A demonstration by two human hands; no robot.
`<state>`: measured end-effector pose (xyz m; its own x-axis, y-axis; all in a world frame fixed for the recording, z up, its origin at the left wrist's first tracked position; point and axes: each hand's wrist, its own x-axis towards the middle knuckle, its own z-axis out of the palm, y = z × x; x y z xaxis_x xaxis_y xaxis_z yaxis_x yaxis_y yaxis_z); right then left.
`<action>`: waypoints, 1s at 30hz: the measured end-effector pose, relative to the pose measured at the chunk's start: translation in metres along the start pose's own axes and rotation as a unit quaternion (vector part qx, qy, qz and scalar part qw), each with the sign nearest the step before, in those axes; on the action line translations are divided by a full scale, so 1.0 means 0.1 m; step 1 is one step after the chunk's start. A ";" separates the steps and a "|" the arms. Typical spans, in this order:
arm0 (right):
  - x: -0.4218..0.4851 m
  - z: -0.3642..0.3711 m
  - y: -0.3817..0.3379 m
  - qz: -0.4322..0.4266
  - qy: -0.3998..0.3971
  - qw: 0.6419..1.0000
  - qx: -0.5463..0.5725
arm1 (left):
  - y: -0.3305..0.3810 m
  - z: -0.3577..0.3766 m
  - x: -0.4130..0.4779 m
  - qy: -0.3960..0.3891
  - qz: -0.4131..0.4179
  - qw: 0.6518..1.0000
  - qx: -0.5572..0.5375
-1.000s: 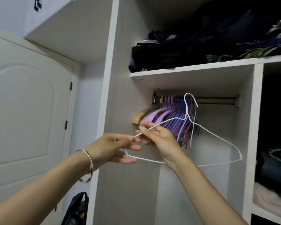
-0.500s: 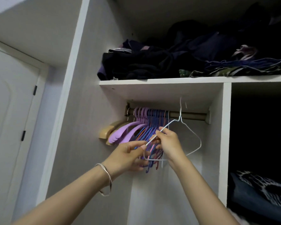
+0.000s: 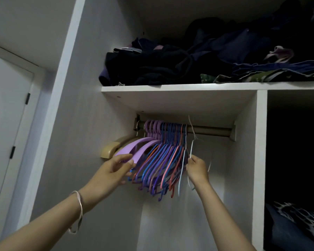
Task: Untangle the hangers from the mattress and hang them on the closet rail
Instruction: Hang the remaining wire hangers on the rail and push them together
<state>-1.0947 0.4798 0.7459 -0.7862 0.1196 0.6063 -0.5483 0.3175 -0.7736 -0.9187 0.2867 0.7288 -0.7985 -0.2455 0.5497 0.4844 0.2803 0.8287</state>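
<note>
Centre frame, my right hand point(image 3: 197, 169) pinches the white wire hanger point(image 3: 191, 149) beside coloured hangers point(image 3: 163, 160) on the rail point(image 3: 210, 131).

Bare, sleeveless forearms; a thin silver bangle point(image 3: 79, 205) circles the left wrist

One closet rail point(image 3: 208, 130) spans the compartment. One white wire hanger point(image 3: 191, 147) hangs at the right end of the row. Two wide lilac hangers point(image 3: 134, 149) and one beige hanger point(image 3: 110, 149) sit at the left end. The thin coloured hangers point(image 3: 163, 160) between them are packed too closely for an exact count. Two hands are raised: left hand point(image 3: 112, 171), right hand point(image 3: 197, 168). One bracelet point(image 3: 79, 205) circles the left wrist.
</note>
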 end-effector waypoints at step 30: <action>-2.41 1.19 -1.39 -0.240 -0.143 0.958 0.063 | -0.11 -1.88 -1.59 0.123 0.010 0.970 0.210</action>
<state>-0.8624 0.2951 0.6855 -0.4709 -0.2800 0.8366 -0.8822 0.1525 -0.4455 -0.7298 0.1485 0.6521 -0.6559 -0.4349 0.6170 0.2703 0.6278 0.7299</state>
